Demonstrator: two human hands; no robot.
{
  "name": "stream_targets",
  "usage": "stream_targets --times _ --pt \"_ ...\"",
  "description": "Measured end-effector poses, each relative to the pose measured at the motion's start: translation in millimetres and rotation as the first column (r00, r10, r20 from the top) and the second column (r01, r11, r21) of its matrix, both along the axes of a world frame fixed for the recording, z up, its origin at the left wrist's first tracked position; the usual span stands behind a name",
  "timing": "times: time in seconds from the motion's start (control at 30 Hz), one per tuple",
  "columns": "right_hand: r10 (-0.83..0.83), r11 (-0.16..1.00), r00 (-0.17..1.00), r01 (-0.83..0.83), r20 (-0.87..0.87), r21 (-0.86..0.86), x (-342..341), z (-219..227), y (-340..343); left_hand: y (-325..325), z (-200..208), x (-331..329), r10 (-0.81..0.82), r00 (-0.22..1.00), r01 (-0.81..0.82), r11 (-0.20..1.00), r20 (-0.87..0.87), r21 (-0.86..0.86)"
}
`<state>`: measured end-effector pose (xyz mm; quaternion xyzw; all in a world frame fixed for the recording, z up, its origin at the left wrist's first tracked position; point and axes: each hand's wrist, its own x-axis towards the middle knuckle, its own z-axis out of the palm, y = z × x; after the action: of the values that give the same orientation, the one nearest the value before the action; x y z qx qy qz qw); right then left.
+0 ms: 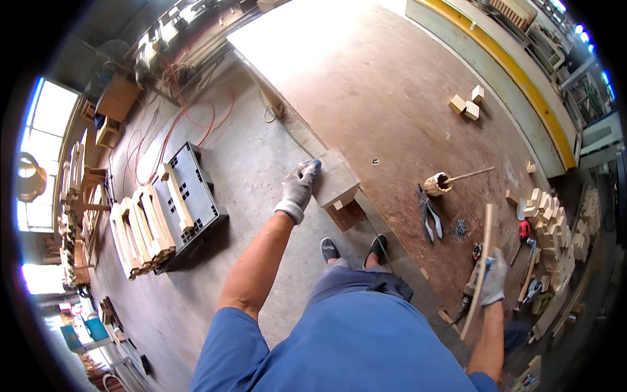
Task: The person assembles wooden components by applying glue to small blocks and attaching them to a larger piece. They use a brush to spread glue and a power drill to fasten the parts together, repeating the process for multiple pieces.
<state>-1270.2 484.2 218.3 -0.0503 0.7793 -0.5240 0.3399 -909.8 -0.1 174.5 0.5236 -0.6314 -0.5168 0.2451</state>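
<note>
At the edge of the table (392, 111), we are standing with a pale, curved strip (479, 287) in our right hand (494, 279), its gloved fingers wrapping around the middle. Our left hand (300, 186) is hovering by the corner of a slab (336, 179) (whether it is touching, we are not able to tell), its fingers bunching nearly closed; we cannot tell if they are holding anything.

As we are judging it, the strip is only being held, joining onto nothing yet. Off to the left, the frames (140, 228) by the pallet (206, 215) are looking put together, while the stacked blocks (550, 222) on the right are lying loose. How much is remaining, we are not able to say.

For moving, the table's middle and far left are offering open room. Its right side is crowding up: pliers (428, 215), a cup (436, 184) with a stick poking out, nails (461, 228) and a screwdriver (524, 230) are all lying near the strip, whose lower end is hanging near the table's near edge. Bare floor (261, 130) is stretching between slab and pallet, with a hose (171, 140) trailing beyond
</note>
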Motion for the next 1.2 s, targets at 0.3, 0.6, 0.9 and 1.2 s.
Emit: stream_targets --times 0.3,0.6,0.9,1.2 --pt "0.559 0.826 0.794 -0.558 0.239 -0.081 123.3 69.7 -248.0 -3.3 15.0 -3.5 0.109 0.994 -0.109 0.992 -0.004 0.062" --pt "0.667 0.744 0.721 -0.655 0.186 -0.129 140.7 48.7 -323.2 11.6 14.7 -14.3 0.138 0.981 -0.102 0.965 0.138 -0.24" --pt "0.767 0.631 0.627 -0.776 0.139 0.017 149.4 40.7 -350.7 19.3 12.0 -16.0 0.164 0.979 -0.12 0.944 0.121 -0.308" --pt "0.797 0.601 0.603 -0.787 -0.035 0.138 152.6 32.2 -352.8 16.7 9.8 -20.1 0.18 0.981 -0.148 0.933 0.068 -0.328"
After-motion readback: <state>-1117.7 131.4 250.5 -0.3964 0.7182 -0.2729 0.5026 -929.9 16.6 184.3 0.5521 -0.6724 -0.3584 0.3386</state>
